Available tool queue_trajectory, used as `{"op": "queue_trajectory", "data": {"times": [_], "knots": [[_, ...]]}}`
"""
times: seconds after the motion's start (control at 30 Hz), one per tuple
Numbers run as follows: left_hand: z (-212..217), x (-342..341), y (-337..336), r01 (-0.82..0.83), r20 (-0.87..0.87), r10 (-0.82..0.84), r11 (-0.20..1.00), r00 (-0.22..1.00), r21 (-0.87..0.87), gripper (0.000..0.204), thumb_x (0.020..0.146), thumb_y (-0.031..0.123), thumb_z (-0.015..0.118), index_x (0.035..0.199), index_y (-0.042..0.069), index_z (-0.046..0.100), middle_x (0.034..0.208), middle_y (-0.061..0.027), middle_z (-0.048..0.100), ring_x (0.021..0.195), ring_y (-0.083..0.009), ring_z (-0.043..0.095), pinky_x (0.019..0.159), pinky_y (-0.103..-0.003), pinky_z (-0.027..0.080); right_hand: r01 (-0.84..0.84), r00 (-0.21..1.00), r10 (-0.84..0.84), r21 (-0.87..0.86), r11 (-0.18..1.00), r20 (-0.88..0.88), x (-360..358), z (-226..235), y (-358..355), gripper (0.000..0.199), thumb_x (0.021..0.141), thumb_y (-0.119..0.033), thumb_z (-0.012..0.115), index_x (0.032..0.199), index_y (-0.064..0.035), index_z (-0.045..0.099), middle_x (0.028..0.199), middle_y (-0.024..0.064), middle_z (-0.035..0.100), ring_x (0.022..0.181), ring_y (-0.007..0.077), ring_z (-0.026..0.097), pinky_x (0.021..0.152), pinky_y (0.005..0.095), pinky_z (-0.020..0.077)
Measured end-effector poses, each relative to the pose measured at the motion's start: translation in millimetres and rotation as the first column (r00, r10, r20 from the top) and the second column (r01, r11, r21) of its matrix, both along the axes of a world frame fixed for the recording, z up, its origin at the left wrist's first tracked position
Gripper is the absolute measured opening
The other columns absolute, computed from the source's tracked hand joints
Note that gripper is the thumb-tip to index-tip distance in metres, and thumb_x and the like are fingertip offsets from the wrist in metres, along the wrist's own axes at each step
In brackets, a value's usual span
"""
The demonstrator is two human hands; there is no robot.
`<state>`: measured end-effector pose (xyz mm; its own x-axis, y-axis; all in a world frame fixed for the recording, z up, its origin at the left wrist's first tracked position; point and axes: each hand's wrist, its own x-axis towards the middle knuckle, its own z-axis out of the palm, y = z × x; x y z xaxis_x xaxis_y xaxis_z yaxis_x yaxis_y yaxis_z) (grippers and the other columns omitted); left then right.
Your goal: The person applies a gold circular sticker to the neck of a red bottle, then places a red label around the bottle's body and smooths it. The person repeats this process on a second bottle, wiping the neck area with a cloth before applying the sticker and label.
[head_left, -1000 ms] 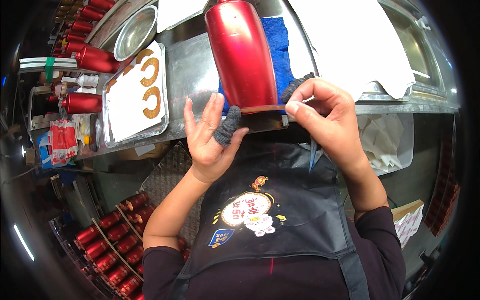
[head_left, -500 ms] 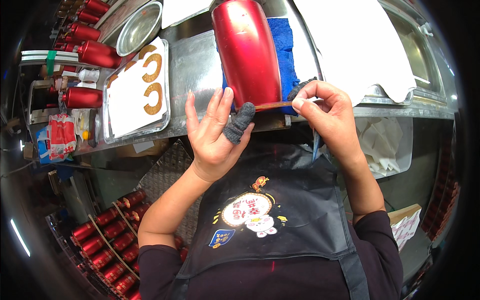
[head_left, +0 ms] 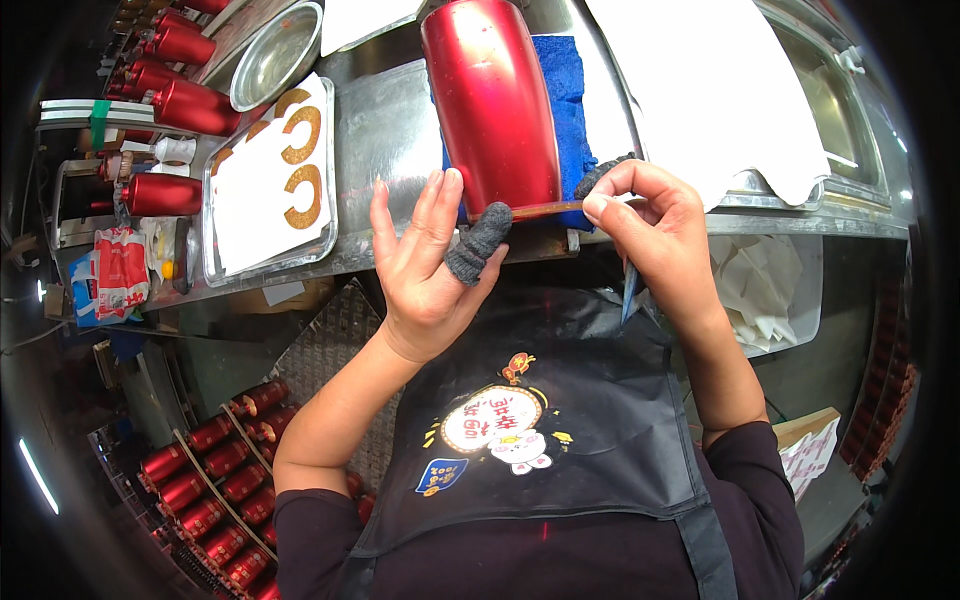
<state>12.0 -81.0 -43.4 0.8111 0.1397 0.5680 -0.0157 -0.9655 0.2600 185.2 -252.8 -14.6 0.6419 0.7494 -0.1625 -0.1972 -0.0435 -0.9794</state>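
A large glossy red bottle-shaped vessel [head_left: 490, 100] lies with its near end toward me on a blue cloth [head_left: 568, 90]. Along that end runs a thin golden-brown strip [head_left: 548, 210]. My right hand [head_left: 655, 215] pinches the strip's right end between thumb and index finger; a dark cover sits on another of its fingers. From below the same palm sticks a blue pointed tool [head_left: 629, 290], its grip hidden. My left hand [head_left: 430, 265] has its fingers spread, some against the vessel's left side. Its index finger, in a grey knitted cover [head_left: 480, 245], touches the strip's left end.
To the left, a clear tray [head_left: 325, 225] holds a white sheet with several C-shaped gold strips [head_left: 303, 197]. Beyond it stands a metal bowl [head_left: 278, 58]. Red vessels [head_left: 165, 195] line the left side. A bin of crumpled paper [head_left: 765, 290] sits below the counter at right.
Both hands stay in nearly the same places. The strip shows slightly broader between them, and the whole view has shifted a little.
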Motion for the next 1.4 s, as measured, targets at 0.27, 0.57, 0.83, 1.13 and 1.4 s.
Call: {"op": "queue_trajectory", "data": {"times": [0.27, 0.57, 0.83, 1.13, 1.4], "knots": [[18.8, 11.8, 0.1, 0.046, -0.011, -0.045, 0.996, 0.999, 0.078, 0.044, 0.071, 0.003, 0.083, 0.113, 0.006, 0.075, 0.143, -0.0287, 0.056, 0.128, -0.0443, 0.059, 0.115, -0.066, 0.023, -0.01, 1.0, 0.009, -0.012, 1.0, -0.018, 0.6, -8.7, 0.6, 0.011, 0.091, -0.012, 0.07, 0.086, -0.0036, 0.066, 0.078, -0.0041, 0.062, 0.058, -0.0014, 0.045, 0.051, 0.0172, 0.032], [10.5, 38.2, -2.7, -0.025, 0.139, 0.029, 0.999, 0.99, -0.026, 0.056, 0.068, 0.013, 0.087, 0.122, 0.005, 0.073, 0.14, -0.0203, 0.062, 0.128, -0.0389, 0.06, 0.109, -0.062, 0.038, -0.058, 0.997, 0.058, 0.003, 0.998, -0.048, 1.3, -15.6, 6.7, 0.01, 0.093, -0.011, 0.072, 0.089, -0.0031, 0.067, 0.088, -0.003, 0.065, 0.069, 0.0003, 0.054, 0.06, 0.0162, 0.0414], [-5.3, 0.8, -3.4, -0.052, 0.082, 0.083, 0.944, 0.993, -0.327, 0.052, 0.074, 0.011, 0.088, 0.12, -0.005, 0.069, 0.142, -0.0256, 0.058, 0.126, -0.0411, 0.061, 0.111, -0.064, 0.035, -0.1, 0.994, 0.099, -0.012, 0.995, -0.042, -0.4, -6.1, 4.2, 0.009, 0.093, -0.008, 0.072, 0.093, 0.0002, 0.067, 0.09, -0.0012, 0.066, 0.077, 0.0014, 0.058, 0.068, 0.017, 0.046], [-12.0, -8.4, 0.2, 0.004, 0.013, -0.003, 0.991, 1.0, -0.134, 0.041, 0.076, 0.014, 0.087, 0.113, 0.001, 0.074, 0.146, -0.0227, 0.056, 0.129, -0.0397, 0.059, 0.114, -0.067, 0.027, -0.083, 0.996, 0.083, -0.018, 0.996, -0.021, 4.5, -5.5, -0.1, 0.009, 0.093, -0.008, 0.072, 0.09, -0.0014, 0.067, 0.088, -0.0024, 0.064, 0.074, 0.0, 0.055, 0.065, 0.0161, 0.0426], [8.1, 9.7, -4.3, 0.009, 0.056, -0.01, 1.0, 0.998, 0.015, 0.038, 0.071, 0.014, 0.088, 0.107, 0.013, 0.077, 0.144, -0.0206, 0.058, 0.126, -0.0419, 0.061, 0.113, -0.069, 0.025, -0.077, 0.997, 0.077, -0.033, 0.996, -0.015, 4.8, -9.2, 2.3, 0.01, 0.092, -0.009, 0.072, 0.088, -0.0021, 0.067, 0.087, -0.0033, 0.064, 0.073, -0.0008, 0.053, 0.064, 0.0159, 0.0411]]}}
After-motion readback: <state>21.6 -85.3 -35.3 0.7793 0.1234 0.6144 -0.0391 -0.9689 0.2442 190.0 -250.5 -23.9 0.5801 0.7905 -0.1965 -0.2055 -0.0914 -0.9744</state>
